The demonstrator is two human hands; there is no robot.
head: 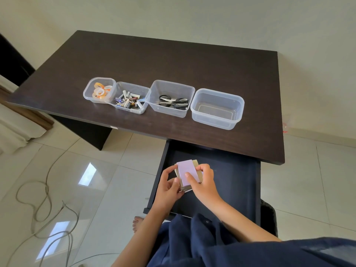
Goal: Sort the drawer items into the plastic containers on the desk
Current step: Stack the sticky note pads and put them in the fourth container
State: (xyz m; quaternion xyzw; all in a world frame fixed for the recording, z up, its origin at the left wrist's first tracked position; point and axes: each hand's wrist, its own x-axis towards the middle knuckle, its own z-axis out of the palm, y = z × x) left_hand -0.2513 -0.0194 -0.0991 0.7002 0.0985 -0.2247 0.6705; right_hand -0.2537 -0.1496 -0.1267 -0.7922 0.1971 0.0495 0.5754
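Dark blue clothing (212, 245) fills the near edge, w/ both forearms reaching fwd over the open drawer (231, 180). A stack of note pads (185, 175), lilac pad on top, is gripped from both sides above the drawer: left hand (169, 185) curled round its left edge, right hand (202, 180) curled round its right edge, thumb pressed on top. Long axis of the stack runs roughly away from the person, toward the desk (134, 60).

Four clear tubs are lined up on the desk, well ahead of the hands. Left to right: tape tub (90, 89) w/ tape rolls (100, 90); battery tub (143, 110) w/ batteries (128, 101); scissors tub (171, 87) w/ scissors (173, 102); empty tub (217, 108), nothing seen inside. The empty tub lies ahead and slightly right of the stack, so the right hand is judged nearer; likely destination, as no other tub suits pads.
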